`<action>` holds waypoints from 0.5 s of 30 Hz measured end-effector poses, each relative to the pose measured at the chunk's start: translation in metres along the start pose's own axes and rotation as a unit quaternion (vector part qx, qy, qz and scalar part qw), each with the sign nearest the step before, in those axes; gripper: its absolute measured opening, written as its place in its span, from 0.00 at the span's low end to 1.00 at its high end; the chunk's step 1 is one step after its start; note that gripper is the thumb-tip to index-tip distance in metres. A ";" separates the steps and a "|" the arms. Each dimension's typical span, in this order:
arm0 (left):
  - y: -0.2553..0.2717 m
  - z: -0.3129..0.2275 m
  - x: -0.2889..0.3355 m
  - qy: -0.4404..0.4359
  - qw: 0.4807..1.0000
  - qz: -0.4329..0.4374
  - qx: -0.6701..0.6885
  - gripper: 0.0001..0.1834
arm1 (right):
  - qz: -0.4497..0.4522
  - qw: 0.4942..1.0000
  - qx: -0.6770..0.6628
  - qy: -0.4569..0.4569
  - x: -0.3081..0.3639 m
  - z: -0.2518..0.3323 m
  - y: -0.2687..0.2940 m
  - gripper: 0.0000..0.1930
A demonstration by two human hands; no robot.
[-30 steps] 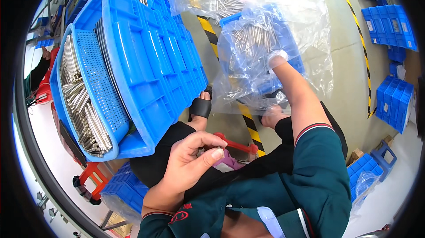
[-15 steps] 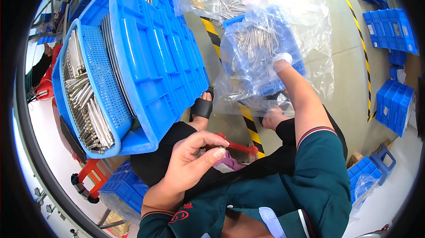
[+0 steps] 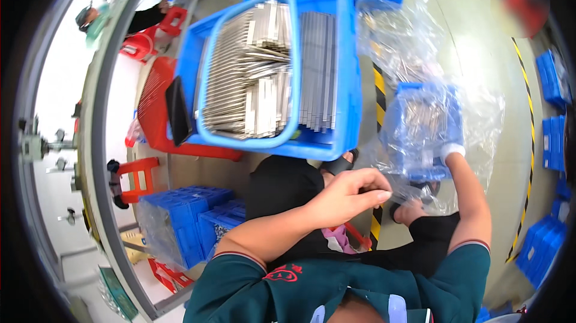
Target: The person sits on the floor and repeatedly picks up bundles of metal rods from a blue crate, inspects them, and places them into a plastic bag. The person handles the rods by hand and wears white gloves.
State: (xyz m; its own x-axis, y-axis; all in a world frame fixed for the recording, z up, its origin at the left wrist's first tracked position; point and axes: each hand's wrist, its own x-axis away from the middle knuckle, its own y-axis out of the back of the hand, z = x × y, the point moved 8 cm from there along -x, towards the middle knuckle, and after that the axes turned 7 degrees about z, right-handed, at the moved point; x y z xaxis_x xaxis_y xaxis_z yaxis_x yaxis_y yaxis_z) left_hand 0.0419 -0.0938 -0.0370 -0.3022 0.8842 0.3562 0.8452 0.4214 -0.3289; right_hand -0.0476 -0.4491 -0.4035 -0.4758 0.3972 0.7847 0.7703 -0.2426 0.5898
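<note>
Head view shows the left hand (image 3: 351, 194) above the lap, fingers curled and pinched together; whether something small is between them I cannot tell. The right hand (image 3: 451, 152), in a white glove, reaches inside the clear plastic bag (image 3: 474, 113) around the small blue bin (image 3: 423, 128) of metal pieces, probably to take some; its grip is hidden. The large blue crate (image 3: 345, 83) of metal strips stands just beside, within easy reach.

The person wears a dark green short-sleeved top with a small red emblem on the chest. Red-and-white trim edges the sleeve cuffs, and the trousers are black
</note>
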 end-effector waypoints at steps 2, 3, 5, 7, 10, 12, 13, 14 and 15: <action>0.001 0.001 0.007 -0.030 0.999 -0.004 0.009 0.10 | 0.026 0.997 0.072 0.025 0.041 0.014 0.025 0.16; 0.000 0.001 0.008 -0.050 0.999 0.000 0.008 0.10 | 0.040 0.995 0.088 0.028 0.061 0.015 0.034 0.15; 0.002 0.005 0.009 -0.052 0.999 -0.006 0.007 0.09 | 0.057 0.991 0.105 0.052 0.125 0.029 0.069 0.15; 0.000 0.005 0.006 -0.063 0.998 -0.009 0.003 0.09 | 0.061 0.992 0.085 0.073 0.161 0.032 0.078 0.16; 0.005 0.002 0.009 -0.088 0.995 -0.042 0.006 0.08 | 0.009 0.988 0.000 0.155 0.215 0.048 0.106 0.17; 0.011 -0.001 0.013 -0.116 0.991 -0.061 0.021 0.08 | -0.063 0.972 -0.121 0.194 0.266 0.062 0.145 0.17; 0.011 -0.004 0.016 -0.127 0.989 -0.069 0.030 0.08 | -0.096 0.955 -0.183 0.213 0.288 0.067 0.159 0.17; 0.012 -0.008 0.020 -0.135 0.987 -0.077 0.035 0.09 | -0.107 0.932 -0.261 0.226 0.306 0.071 0.170 0.16; 0.020 0.000 0.018 -0.126 0.988 -0.084 0.037 0.09 | -0.118 0.903 -0.336 0.241 0.323 0.077 0.180 0.15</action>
State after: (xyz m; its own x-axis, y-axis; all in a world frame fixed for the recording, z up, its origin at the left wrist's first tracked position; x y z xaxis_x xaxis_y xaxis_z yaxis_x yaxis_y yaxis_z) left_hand 0.0530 -0.0694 -0.0369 -0.5431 0.8189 0.1856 0.7423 0.5715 -0.3498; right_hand -0.0297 -0.2958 -0.0582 -0.8477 0.1162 0.5177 0.2680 -0.7482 0.6069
